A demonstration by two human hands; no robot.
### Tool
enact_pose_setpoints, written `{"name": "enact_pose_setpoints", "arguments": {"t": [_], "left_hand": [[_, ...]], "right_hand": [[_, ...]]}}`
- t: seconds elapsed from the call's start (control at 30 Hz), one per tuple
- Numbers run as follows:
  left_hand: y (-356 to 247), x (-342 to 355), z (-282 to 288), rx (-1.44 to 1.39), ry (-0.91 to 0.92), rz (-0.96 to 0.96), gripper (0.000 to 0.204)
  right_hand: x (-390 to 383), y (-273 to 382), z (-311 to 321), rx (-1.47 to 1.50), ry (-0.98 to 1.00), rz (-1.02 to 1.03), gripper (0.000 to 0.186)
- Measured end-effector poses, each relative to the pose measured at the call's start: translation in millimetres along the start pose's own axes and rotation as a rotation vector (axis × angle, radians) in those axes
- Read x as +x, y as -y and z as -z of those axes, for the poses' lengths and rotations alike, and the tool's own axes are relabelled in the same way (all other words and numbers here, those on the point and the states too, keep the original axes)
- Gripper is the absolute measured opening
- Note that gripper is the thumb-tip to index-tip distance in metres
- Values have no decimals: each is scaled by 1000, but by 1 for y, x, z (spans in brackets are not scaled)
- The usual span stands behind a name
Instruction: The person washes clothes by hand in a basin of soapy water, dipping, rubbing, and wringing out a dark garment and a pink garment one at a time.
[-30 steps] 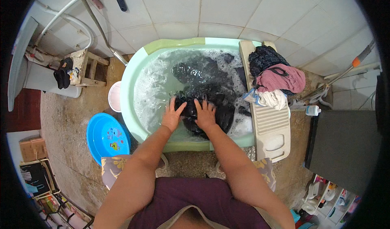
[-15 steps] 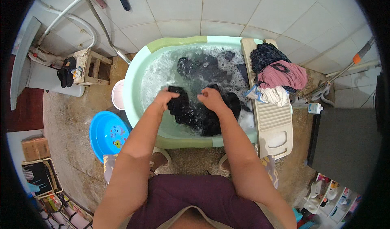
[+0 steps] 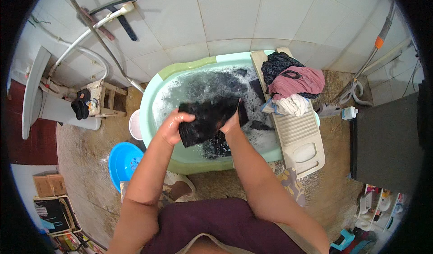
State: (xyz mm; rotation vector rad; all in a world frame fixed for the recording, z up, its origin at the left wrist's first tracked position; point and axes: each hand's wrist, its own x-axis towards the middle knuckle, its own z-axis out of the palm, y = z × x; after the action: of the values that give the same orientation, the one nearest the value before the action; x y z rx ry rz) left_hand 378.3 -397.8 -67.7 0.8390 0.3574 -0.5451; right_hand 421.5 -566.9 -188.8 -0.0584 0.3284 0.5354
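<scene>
Between my two hands a wet black garment (image 3: 205, 118) hangs over the water, its exact kind unclear. My left hand (image 3: 170, 125) grips its left end, with the thumb on top. My right hand (image 3: 231, 123) holds the right side, and its fingers are partly hidden by the cloth. Below is a pale green tub (image 3: 148, 98) filled with sudsy water. Other dark clothes (image 3: 225, 80) soak in the foam toward the far side.
A washboard (image 3: 295, 134) lies across the tub's right end, with a pink garment (image 3: 297, 82), dark cloth (image 3: 282, 64) and white cloth (image 3: 293, 105) piled on it. On the floor at left stand a blue basin (image 3: 118, 164) and a small wooden stool (image 3: 106, 100). A white bottle (image 3: 349, 113) is at right.
Both hands have lifted the black garment out of the water and stretched it between them. The whole view has shifted and tilted slightly.
</scene>
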Motion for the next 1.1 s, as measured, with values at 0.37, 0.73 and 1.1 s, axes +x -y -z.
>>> {"name": "enact_pose_setpoints", "arguments": {"t": [0.37, 0.73, 1.1], "left_hand": [[46, 58, 123, 171, -246, 194, 80], [13, 105, 89, 133, -50, 301, 56], [38, 77, -4, 746, -109, -154, 46]], "right_hand": [[-20, -4, -67, -965, -19, -234, 24], [-34, 16, -47, -945, 267, -545, 35], [1, 10, 44, -223, -136, -127, 37]]}}
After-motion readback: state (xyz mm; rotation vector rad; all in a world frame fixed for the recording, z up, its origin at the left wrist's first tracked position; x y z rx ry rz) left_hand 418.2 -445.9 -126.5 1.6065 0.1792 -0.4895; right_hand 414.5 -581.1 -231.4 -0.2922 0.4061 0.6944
